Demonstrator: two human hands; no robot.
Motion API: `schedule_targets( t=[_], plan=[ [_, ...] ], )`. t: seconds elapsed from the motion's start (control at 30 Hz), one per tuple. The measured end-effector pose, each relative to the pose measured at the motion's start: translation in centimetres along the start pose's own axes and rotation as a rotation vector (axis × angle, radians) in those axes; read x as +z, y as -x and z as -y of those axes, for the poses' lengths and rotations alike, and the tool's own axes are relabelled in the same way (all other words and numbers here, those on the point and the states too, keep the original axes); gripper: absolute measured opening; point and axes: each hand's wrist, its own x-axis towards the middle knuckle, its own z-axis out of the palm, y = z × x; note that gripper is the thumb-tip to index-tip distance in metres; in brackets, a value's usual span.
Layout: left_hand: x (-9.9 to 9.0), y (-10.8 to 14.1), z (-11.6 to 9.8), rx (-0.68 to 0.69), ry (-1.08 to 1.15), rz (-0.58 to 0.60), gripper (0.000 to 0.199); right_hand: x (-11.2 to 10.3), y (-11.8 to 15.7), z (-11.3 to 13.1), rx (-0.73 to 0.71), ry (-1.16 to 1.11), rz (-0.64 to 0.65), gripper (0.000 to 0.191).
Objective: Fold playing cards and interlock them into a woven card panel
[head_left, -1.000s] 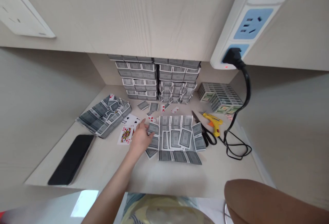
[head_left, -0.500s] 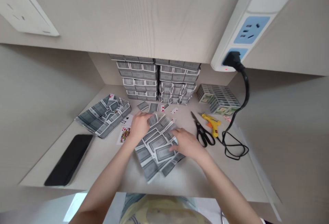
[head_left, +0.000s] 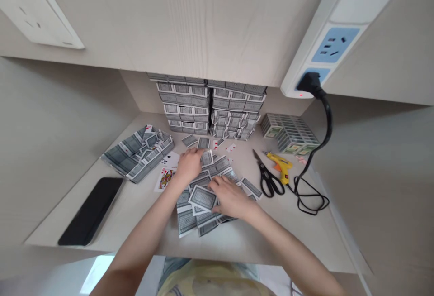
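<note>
In front of me lies a spread of grey-backed playing cards (head_left: 186, 221), joined in a sheet with several loose cards on top. My left hand (head_left: 190, 165) is closed at the far left edge of the sheet, fingertips against an upright card (head_left: 206, 157). My right hand (head_left: 230, 196) reaches across the middle and pinches a face-down playing card (head_left: 203, 197) between thumb and fingers. Its palm hides part of the sheet. Left of my hands are face-up cards, among them a red picture card (head_left: 165, 179) and a club card (head_left: 169, 159).
A tray made of cards (head_left: 142, 169) sits at the left, with a black phone (head_left: 91, 210) before it. Stacked card boxes (head_left: 188, 112) stand at the back. Black scissors (head_left: 267, 180), a yellow glue gun (head_left: 280, 162) with a cord and a power strip (head_left: 325, 56) are right.
My right hand has moved left over the sheet, and the card in it shifts left and up. A loose card now shows right of the sheet. The sheet has turned slightly.
</note>
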Motion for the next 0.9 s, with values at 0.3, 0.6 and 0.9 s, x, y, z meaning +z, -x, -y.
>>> schedule_targets(
  t=[0.3,0.6,0.9],
  plan=[
    [0.5,-0.5,0.4,0.091,0.070,-0.017,0.046,1.2,-0.8,1.3,0.035,0.093,-0.067,0.039],
    [1.2,0.6,0.9,0.095,0.140,-0.048,0.048,1.5,-1.6,1.2,0.042,0.247,-0.073,0.025],
    [1.6,0.8,0.9,0.136,0.123,-0.080,0.049,1.7,-2.3,0.3,0.041,0.311,-0.112,0.024]
  ],
)
